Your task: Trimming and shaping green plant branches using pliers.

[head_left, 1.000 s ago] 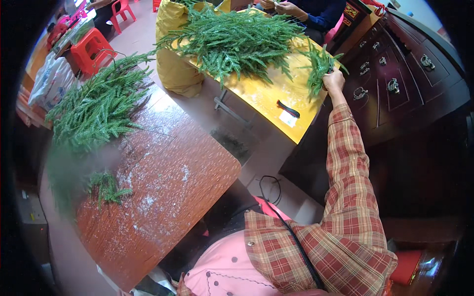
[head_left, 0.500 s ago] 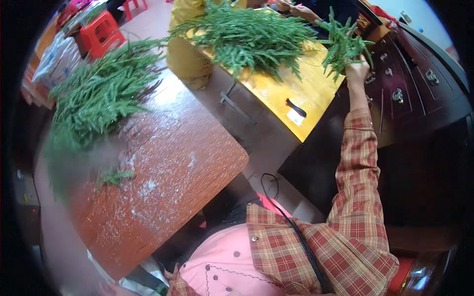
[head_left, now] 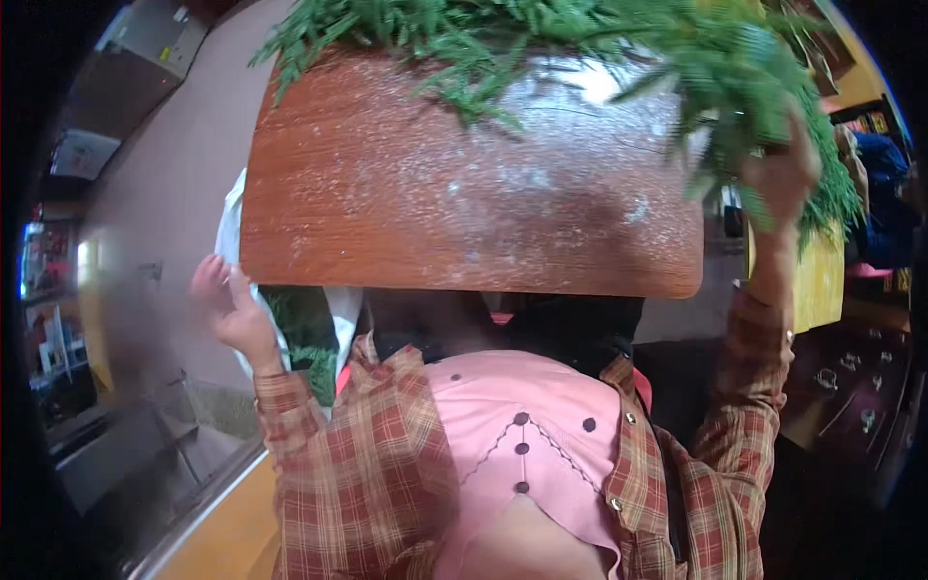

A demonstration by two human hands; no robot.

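Observation:
My right hand [head_left: 781, 179], blurred by motion, grips a bunch of green needle-leaved branches [head_left: 735, 87] above the right end of the brown wooden table [head_left: 367, 213]. My left hand [head_left: 235, 311] is off the table's left edge with thumb and fingers apart and nothing in it. Beside it hangs a white plastic bag [head_left: 343, 314] with green sprigs [head_left: 314, 362] inside. More green branches [head_left: 425, 29] lie along the far side of the tabletop, and a sprig [head_left: 469, 97] juts toward the middle.
White flecks and dust cover the tabletop. A yellow table [head_left: 820, 280] with branches [head_left: 831, 179] on it stands to the right. Past it a person in dark blue [head_left: 882, 174] is partly visible. Dark drawers [head_left: 851, 387] line the lower right; a grey box-like cabinet [head_left: 150, 43] is at upper left.
My view has swung left, so the brown table is now in front of me. My right hand has brought its branches from beyond the yellow table's edge to the brown table. My left hand shows clearly.

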